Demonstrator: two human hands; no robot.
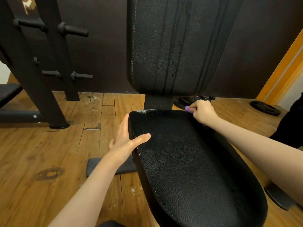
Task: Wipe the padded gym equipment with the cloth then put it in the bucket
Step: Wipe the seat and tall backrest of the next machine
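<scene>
A: Head view first: where is the cloth [188, 109]?

B: Bunched in the right hand [202, 113], fingers curled round it; only a purple corner shows. It sits against the far right edge of the seat pad [188, 161], likely working the side seam.

A: And the left hand [127, 140]?

B: Fingers straight, lying flat along the pad's left side, thumb resting on top. I'd say it braces the seat so the wiping pressure doesn't rock it.

A: The backrest [172, 46]?

B: Upright behind the seat, untouched by either hand now.

A: The bucket?

B: Not in view. Weight plates [264, 108] lie on the wooden floor [41, 153] well beyond the right hand.
</scene>
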